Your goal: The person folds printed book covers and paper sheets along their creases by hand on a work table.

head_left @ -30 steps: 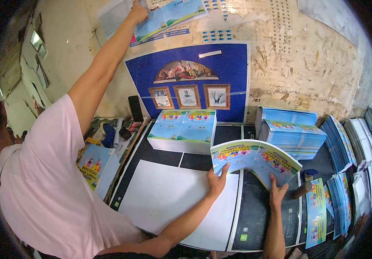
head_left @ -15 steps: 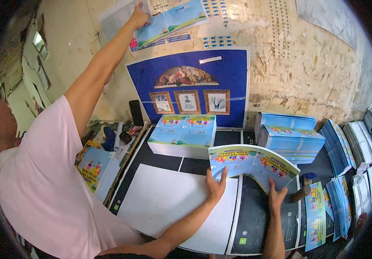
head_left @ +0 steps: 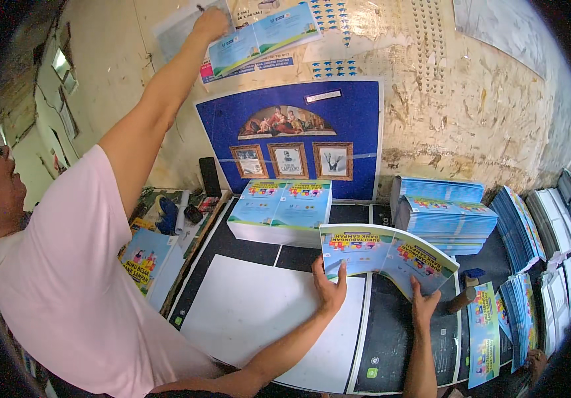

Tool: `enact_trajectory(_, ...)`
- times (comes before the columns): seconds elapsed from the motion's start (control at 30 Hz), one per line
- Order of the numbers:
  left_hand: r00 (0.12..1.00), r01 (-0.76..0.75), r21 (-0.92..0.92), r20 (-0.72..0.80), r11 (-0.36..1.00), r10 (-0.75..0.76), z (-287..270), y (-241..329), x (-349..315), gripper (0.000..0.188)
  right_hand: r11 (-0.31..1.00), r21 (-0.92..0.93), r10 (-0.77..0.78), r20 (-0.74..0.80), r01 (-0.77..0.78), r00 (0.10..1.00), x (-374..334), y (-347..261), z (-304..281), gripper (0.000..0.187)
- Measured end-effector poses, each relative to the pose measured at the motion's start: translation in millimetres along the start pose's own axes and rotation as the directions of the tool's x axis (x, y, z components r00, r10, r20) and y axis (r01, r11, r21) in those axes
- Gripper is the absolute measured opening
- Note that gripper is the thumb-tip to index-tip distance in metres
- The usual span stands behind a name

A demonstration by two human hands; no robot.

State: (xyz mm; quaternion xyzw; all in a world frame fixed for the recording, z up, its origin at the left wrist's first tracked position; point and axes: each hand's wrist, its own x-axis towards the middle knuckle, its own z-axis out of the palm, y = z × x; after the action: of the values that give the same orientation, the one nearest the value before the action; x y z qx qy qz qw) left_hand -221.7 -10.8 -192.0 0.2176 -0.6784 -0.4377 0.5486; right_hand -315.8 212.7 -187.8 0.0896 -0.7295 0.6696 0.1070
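Note:
A printed cover sheet (head_left: 358, 249), blue and green with colourful figures, is held up over the table and bends along its middle. My left hand (head_left: 330, 286) grips its lower left edge, thumb on the near side. At the right part of the lower edge, my right hand (head_left: 425, 304) pinches the same sheet. Under and beside my left forearm lies a large blank white sheet (head_left: 246, 318). Behind the held sheet stands a thick stack of similar printed sheets (head_left: 279, 205).
Bundled booklets (head_left: 448, 222) stand at the back right, with more stacks (head_left: 521, 225) along the right. A wooden-handled tool (head_left: 461, 300) lies near a printed strip (head_left: 483, 335). At left, a co-worker in a pink shirt (head_left: 73, 278) reaches a hand (head_left: 211, 25) to papers on the wall.
The held sheet's right half has bent slightly differently, while my hands stay almost in place. The co-worker's hand has closed and lowered a little, and their head has come further into view.

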Motion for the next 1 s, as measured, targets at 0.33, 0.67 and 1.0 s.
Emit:
enact_trajectory(0.33,0.999,0.042,-0.024,0.019,0.999,-0.041,1.3,-6.6,-1.2,0.045,0.997,0.069,0.033,-0.026,-0.031,0.999,-2.4,-3.9,0.9,0.037)
enact_trajectory(0.67,0.998,0.064,-0.064,0.029,0.996,-0.063,0.4,-0.9,-2.1,0.05,0.974,0.207,-0.101,0.023,0.094,0.995,6.1,-16.4,-16.8,0.027)
enact_trajectory(1.0,0.997,-0.071,0.049,0.016,0.996,0.07,-5.3,9.2,0.5,0.055,0.962,0.052,-0.261,-0.115,0.268,0.959,5.9,-15.5,-19.6,0.027)
